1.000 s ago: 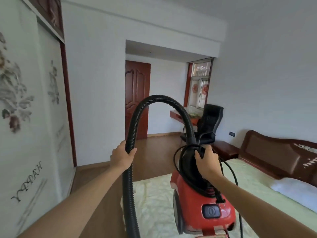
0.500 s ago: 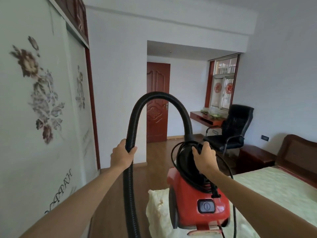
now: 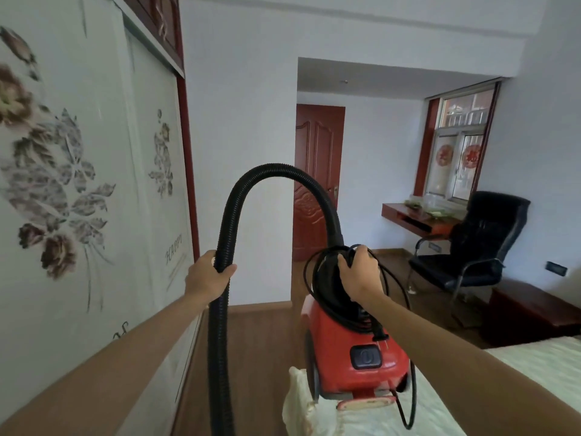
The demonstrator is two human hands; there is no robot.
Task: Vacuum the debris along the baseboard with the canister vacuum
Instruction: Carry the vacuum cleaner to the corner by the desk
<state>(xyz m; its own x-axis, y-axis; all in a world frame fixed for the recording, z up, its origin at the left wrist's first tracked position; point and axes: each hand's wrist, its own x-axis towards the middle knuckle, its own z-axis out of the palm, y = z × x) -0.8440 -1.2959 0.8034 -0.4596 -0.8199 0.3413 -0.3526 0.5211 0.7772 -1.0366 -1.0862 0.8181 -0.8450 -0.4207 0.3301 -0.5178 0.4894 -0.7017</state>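
A red canister vacuum (image 3: 344,350) hangs in the air over the corner of the bed. My right hand (image 3: 358,272) grips its black top handle, where the black power cord (image 3: 327,297) is coiled. A black ribbed hose (image 3: 251,184) arches up from the canister and drops down out of the bottom of the view. My left hand (image 3: 209,273) holds that hose partway down its left side. The baseboard (image 3: 257,305) runs along the foot of the white wall ahead; no debris is discernible there.
A sliding wardrobe (image 3: 78,199) with flower prints fills the left. The bed (image 3: 540,366) lies at lower right beside a dark nightstand (image 3: 528,313). A black office chair (image 3: 478,247) stands by a wall shelf under the window. A red-brown door (image 3: 316,180) is beyond the wooden floor (image 3: 264,350).
The view has swung left and forward, so the bed has slid towards the right edge and the wardrobe and wall are closer. Both hands keep their hold on hose and handle.
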